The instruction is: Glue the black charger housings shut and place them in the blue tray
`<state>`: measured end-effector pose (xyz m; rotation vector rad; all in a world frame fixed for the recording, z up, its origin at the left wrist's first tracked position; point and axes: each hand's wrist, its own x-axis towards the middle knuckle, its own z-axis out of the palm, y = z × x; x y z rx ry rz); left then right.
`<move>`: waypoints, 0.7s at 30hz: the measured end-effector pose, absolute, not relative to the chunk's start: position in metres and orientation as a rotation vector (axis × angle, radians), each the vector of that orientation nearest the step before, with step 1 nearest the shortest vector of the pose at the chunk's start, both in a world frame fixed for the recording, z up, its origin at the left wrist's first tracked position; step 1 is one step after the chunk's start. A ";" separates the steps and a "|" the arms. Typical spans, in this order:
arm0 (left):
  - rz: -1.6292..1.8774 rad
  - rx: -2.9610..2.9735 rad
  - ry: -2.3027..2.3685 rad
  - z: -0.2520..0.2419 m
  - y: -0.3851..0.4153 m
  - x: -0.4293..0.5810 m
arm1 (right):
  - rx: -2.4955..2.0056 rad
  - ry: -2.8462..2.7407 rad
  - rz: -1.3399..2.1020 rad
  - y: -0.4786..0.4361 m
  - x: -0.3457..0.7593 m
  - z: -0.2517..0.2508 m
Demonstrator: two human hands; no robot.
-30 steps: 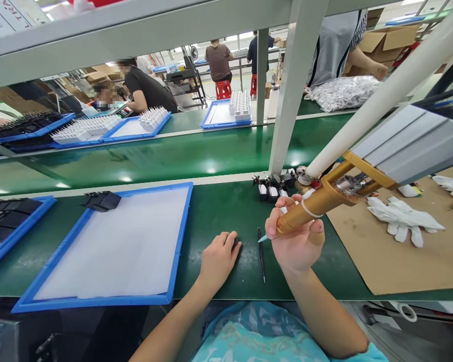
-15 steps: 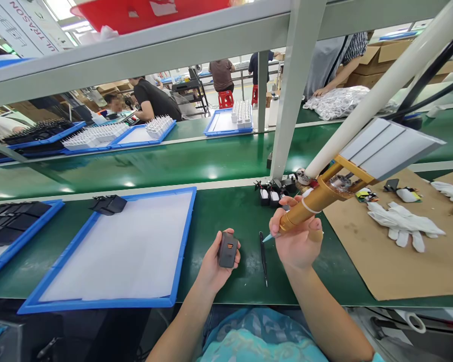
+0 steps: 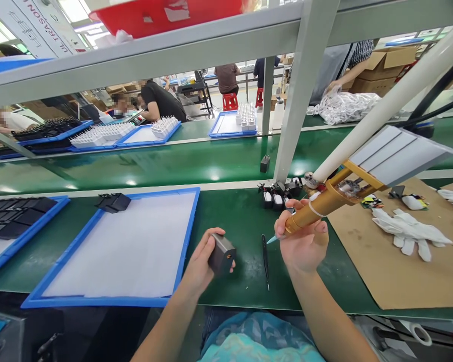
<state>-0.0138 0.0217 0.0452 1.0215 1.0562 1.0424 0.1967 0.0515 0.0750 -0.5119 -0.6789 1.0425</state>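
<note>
My left hand [image 3: 200,261] grips a black plug adapter housing [image 3: 222,255], turned so that a small slot with orange inside shows on its end. My right hand [image 3: 304,244] is closed around a gold cylindrical tool [image 3: 311,213] with a pale blue tapered tip [image 3: 272,240]. That tip points left, apart from the housing. Between my hands, black tweezers [image 3: 265,261] lie on the green bench. Several open black housings with white parts [image 3: 277,201] stand beyond my right hand. A blue-rimmed tray [image 3: 181,251] lies left of my left hand, with black adapters [image 3: 115,202] at its far corner.
Another tray of black adapters [image 3: 22,216] lies far left. White gloves [image 3: 411,231] and small circuit parts [image 3: 414,201] rest on brown cardboard [image 3: 366,261] at right. A shelf post [image 3: 300,90] rises ahead. A lone black adapter [image 3: 265,163] sits on the green conveyor [image 3: 173,168]. Co-workers sit beyond.
My left hand has moved slightly left and tilted the housing, so its side and end now show. My right hand still holds the gold tool. The lone adapter on the conveyor shows more fully.
</note>
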 end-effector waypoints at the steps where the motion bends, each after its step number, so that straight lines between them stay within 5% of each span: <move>1: 1.025 1.180 1.225 0.048 0.024 -0.028 | -0.510 -0.677 1.044 0.052 0.197 0.074; 8: 0.576 1.956 2.323 0.044 0.088 -0.164 | -0.508 -0.688 1.054 0.052 0.197 0.074; 13: 0.238 2.052 2.260 0.043 0.116 -0.214 | -0.513 -0.677 1.067 0.051 0.196 0.075; 21: 0.589 2.256 1.880 0.078 0.204 -0.079 | -0.507 -0.692 1.060 0.049 0.197 0.074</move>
